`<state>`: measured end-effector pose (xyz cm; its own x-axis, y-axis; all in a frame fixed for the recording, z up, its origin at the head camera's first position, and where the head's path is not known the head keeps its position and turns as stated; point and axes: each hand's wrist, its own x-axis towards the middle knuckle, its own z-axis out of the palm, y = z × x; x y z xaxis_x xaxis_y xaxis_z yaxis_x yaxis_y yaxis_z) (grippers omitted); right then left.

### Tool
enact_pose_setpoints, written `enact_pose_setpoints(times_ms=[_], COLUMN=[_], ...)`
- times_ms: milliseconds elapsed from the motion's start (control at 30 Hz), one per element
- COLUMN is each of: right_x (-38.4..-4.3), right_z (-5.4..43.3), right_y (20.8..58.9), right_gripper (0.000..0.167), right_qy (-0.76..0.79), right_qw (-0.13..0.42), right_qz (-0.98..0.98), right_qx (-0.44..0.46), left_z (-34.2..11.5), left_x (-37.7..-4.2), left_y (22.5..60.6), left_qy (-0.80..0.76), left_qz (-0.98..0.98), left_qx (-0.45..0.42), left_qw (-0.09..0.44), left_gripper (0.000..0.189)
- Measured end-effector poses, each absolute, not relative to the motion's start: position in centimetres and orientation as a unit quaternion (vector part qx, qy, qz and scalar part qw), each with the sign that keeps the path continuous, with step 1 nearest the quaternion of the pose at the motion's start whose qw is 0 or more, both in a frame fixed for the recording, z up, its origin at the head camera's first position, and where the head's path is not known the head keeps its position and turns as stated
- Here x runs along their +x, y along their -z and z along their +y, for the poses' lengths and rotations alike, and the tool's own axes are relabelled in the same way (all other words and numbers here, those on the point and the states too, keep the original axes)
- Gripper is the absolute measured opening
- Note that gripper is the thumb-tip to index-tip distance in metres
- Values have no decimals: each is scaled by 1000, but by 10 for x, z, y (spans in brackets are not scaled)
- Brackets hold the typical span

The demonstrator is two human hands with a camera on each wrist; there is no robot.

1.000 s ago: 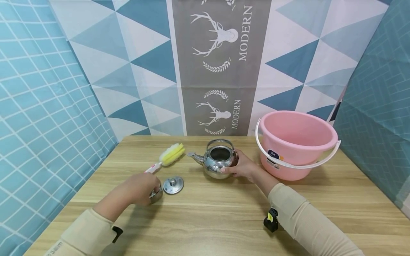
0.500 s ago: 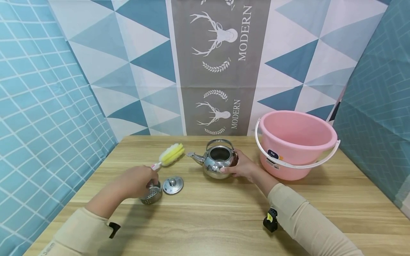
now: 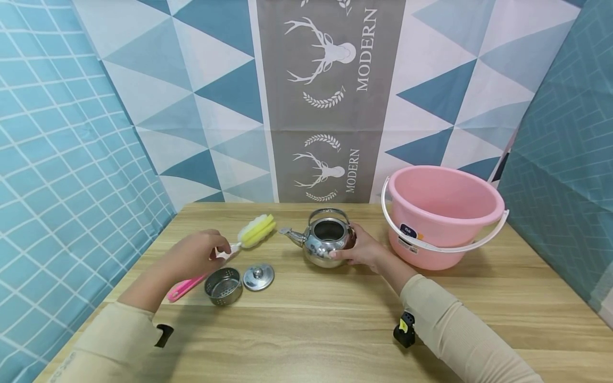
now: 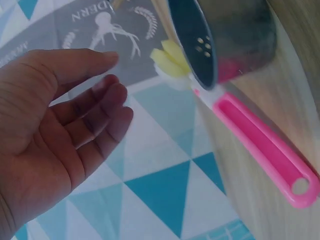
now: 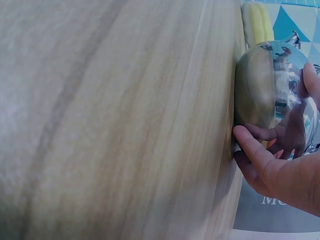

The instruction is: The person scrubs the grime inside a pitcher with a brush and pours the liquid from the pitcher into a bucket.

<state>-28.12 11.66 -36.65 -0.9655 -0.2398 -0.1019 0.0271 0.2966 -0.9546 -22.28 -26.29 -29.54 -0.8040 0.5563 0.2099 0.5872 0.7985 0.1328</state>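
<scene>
My left hand hovers over the handle of a cleaning brush, its fingers loosely bent with nothing between them, as the left wrist view confirms. The brush has a yellow and white sponge head and a pink grip. Just in front of that hand stands a perforated steel strainer basket, upright. Beside it lies a round steel lid with its knob up. My right hand grips the right side of a shiny steel teapot. The teapot stands lidless, its spout pointing left. In the right wrist view, fingers curve around its body.
A pink bucket with a white handle stands at the back right, close to my right forearm. Patterned sheets hang behind and beside the wooden table.
My left hand has let go of the strainer basket, leaving it left of the lid, and has risen back and left over the brush handle. My right hand and the teapot stay put.
</scene>
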Motion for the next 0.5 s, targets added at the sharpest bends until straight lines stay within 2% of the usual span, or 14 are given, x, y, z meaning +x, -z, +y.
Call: enact_pose_setpoints(times_ms=[367,500], right_x=[-281,-281], right_z=[115,116], right_y=[367,367], right_gripper=[101,101], right_qy=[595,596], right_qw=[113,111], right_qz=[793,793], right_qx=[-65,-66], left_z=[-288,-295], left_x=[-245,-254], left_y=[313,323], left_qy=[122,121], left_qz=[-955,-960], left_qx=[-264,-249], left_qw=[61,44], left_gripper=[20,27])
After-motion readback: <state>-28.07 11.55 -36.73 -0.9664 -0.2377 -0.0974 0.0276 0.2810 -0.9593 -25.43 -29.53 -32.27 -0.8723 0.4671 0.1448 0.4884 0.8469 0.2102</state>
